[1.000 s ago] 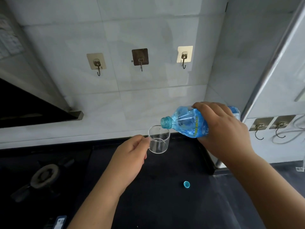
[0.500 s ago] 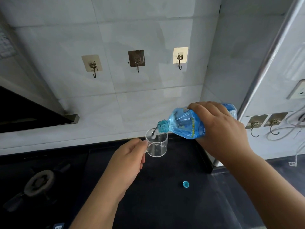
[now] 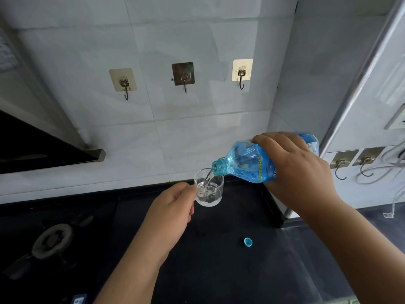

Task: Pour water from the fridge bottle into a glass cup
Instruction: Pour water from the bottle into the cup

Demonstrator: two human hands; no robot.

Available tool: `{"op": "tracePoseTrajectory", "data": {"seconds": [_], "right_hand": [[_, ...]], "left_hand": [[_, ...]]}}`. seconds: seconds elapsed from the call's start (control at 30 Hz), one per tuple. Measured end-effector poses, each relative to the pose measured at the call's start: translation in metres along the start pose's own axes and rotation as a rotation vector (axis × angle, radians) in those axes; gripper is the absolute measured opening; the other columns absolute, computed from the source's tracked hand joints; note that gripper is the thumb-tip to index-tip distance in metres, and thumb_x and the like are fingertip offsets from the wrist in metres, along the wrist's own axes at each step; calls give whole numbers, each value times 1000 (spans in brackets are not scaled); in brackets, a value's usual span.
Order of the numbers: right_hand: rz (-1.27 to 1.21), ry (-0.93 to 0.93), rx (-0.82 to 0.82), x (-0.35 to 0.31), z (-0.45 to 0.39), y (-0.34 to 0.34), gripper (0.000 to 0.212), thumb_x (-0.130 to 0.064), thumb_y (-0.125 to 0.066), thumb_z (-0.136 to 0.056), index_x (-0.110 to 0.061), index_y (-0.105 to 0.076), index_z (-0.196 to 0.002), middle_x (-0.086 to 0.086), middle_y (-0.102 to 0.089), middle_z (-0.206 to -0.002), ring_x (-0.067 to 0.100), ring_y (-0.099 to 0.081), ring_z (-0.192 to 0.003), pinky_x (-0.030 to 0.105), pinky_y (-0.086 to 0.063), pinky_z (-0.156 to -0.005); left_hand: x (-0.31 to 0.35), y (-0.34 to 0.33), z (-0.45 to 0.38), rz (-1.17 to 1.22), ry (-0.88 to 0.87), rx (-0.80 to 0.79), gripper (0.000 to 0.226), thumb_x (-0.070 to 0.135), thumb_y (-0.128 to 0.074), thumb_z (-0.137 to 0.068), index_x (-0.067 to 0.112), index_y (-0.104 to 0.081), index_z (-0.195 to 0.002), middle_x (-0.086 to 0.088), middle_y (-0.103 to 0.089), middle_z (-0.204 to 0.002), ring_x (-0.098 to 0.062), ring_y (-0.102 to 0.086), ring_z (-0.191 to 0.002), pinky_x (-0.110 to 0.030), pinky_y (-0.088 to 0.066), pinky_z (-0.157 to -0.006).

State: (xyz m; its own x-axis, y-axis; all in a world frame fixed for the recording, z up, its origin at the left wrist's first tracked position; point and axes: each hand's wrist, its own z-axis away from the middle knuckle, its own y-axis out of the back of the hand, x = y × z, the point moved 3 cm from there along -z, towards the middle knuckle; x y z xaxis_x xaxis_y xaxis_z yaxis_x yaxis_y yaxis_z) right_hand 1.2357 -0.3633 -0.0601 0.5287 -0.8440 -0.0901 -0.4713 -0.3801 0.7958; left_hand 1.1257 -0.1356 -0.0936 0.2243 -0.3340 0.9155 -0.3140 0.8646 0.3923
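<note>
In the right hand (image 3: 300, 172), fingers wrapped over its body, the blue water bottle (image 3: 249, 163) lies tipped almost flat, its uncapped neck pointing left and down over the rim of the glass cup (image 3: 210, 188). A thin stream runs from neck to cup, and the cup looks roughly half full, so the pour is well under way; what is left, I judge, is to top up and right the bottle. Just left of the cup, the left hand (image 3: 173, 212) pinches its handle side. Below the right hand, well apart, the blue cap (image 3: 248, 242) lies on the black countertop (image 3: 219, 270).
</note>
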Motion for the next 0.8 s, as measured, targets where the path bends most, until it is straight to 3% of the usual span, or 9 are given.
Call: {"op": "tracePoseTrajectory", "data": {"seconds": [0.3, 0.8], "right_hand": [[16, -6, -6, 1, -5, -3, 73, -28, -88, -74, -34, -53, -137, -13, -61, -135, 18, -50, -127, 34, -47, -61], [-10, -52, -69, 4, -3, -20, 73, -35, -86, -73, -38, -51, -137, -16, -60, -134, 15, -49, -125, 36, -51, -66]], "left_hand": [[-1, 0, -6, 3, -7, 1, 42, 45, -49, -99, 12, -51, -73, 5, -51, -63, -10, -48, -60, -37, -44, -67], [-8, -7, -14, 29, 1, -14, 40, 44, -50, -99, 13, -51, -74, 3, -53, -66, -12, -50, -63, -37, -45, -68]]}}
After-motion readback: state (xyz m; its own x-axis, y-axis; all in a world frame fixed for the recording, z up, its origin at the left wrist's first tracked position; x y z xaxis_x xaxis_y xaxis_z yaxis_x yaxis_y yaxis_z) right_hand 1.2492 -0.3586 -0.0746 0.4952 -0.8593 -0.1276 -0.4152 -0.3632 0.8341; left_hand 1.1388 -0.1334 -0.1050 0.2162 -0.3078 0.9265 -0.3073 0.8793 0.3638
